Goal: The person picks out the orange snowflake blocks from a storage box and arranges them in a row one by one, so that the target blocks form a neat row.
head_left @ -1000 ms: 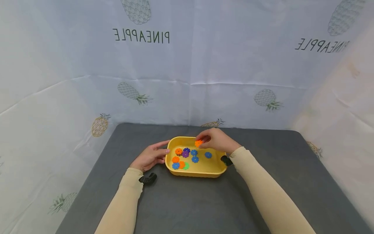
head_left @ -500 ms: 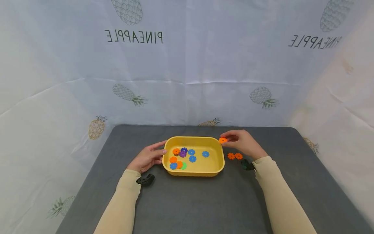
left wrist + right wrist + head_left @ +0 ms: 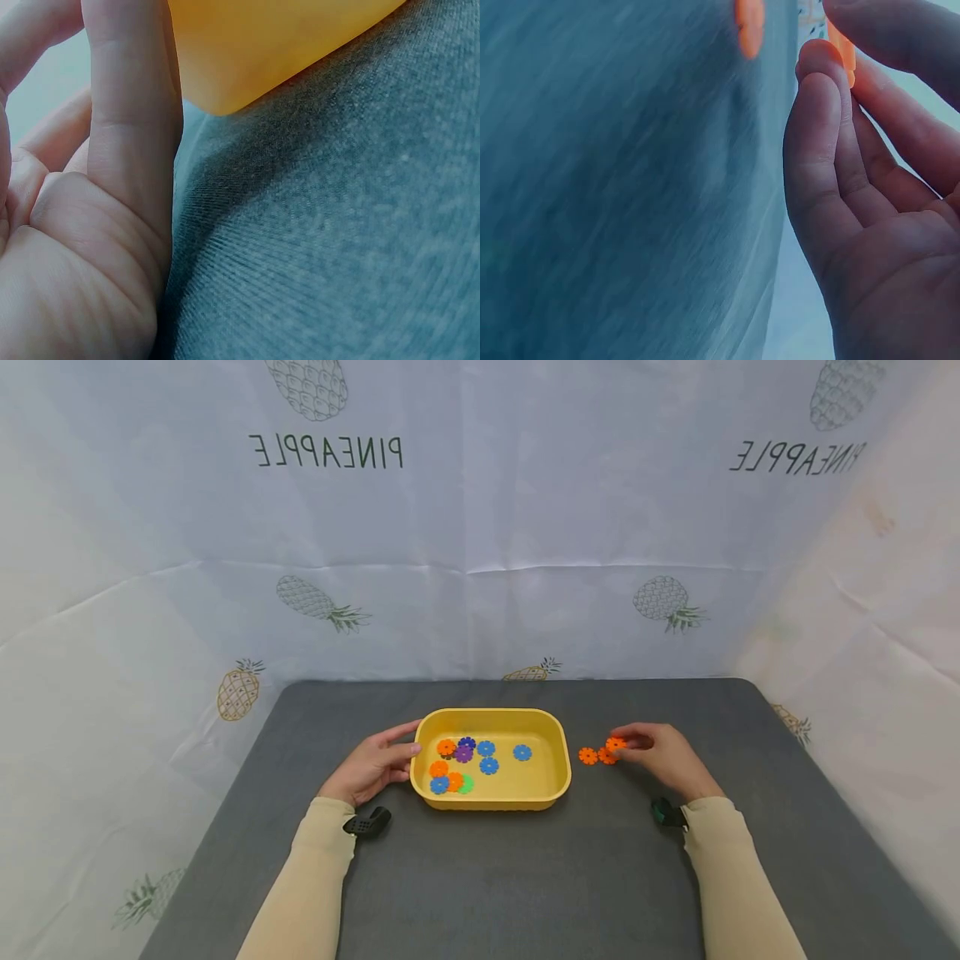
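Observation:
In the head view, my right hand (image 3: 663,758) pinches an orange snowflake disc (image 3: 616,744) between thumb and fingertips, right of the yellow tray (image 3: 495,805). The same pinched disc (image 3: 841,52) shows edge-on in the right wrist view. Directly below and left of it, two more orange discs (image 3: 588,757) lie on the table, one partly covered. My left hand (image 3: 372,764) holds the tray's left end, thumb over the rim and fingers along the outside. Inside the tray, blue discs (image 3: 522,752), orange discs (image 3: 438,769), purple discs (image 3: 463,753) and a green disc (image 3: 467,784) lie mostly toward the left.
The dark grey tabletop (image 3: 510,885) extends around the tray and in front of it. A white cloth (image 3: 465,527) printed with pineapples hangs behind the table and along both sides. Each wrist carries a black band.
My right hand has carried the orange disc from above the tray, over its right rim, to the orange discs on the table. The left hand stays at the tray's left end.

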A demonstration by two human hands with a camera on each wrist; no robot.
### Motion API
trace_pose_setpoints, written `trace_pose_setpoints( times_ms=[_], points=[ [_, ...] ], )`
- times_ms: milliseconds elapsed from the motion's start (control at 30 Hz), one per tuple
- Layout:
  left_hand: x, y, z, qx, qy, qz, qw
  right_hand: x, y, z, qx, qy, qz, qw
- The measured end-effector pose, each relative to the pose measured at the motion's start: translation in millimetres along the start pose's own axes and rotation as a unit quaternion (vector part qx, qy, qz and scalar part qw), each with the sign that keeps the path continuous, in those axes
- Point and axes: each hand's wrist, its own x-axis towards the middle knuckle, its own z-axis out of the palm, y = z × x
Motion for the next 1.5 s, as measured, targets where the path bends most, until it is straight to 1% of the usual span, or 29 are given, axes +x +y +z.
trace_pose_setpoints(
  times_ms=[167, 300, 500, 733, 1000, 1133, 1333, 1500],
  points=[
    [1.0, -0.7, 0.3, -0.006, -0.005, 0.001, 1.0, -5.4, 11, -3, -0.016, 0.008, 0.003, 0.9998],
    [0.6, 0.2, 1.2, -0.012, -0.004, -0.001, 0.9999, -5.6, 14, -3, -0.019, 0.008, 0.008, 0.9998],
    [-0.7, -0.6, 0.5, -0.004, -0.002, 0.002, 1.0, -4.8, 17, -2, -0.025, 0.006, 0.013, 0.9996],
    [-3.4, -1.4, -2.2, -0.003, -0.005, 0.005, 1.0, -2.6, 15, -1, -0.024, 0.006, 0.005, 0.9997],
    [-2.9, 0.5, 0.1, -0.01, -0.01, 0.004, 0.9999, -2.6, 18, 0, -0.032, 0.008, 0.017, 0.9993],
    [-2.5, -1.2, -0.7, -0.011, -0.005, 0.002, 0.9999, -2.9, 16, 1, -0.035, 0.005, 0.019, 0.9992],
    [-1.3, -3.0, -1.2, -0.008, -0.009, -0.001, 0.9999, -4.2, 14, 2, -0.041, 0.005, 0.019, 0.9989],
    [-1.3, -1.3, 0.2, -0.003, -0.007, 0.007, 0.9999, -5.2, 15, 2, -0.043, 0.006, 0.014, 0.999]
  ],
)
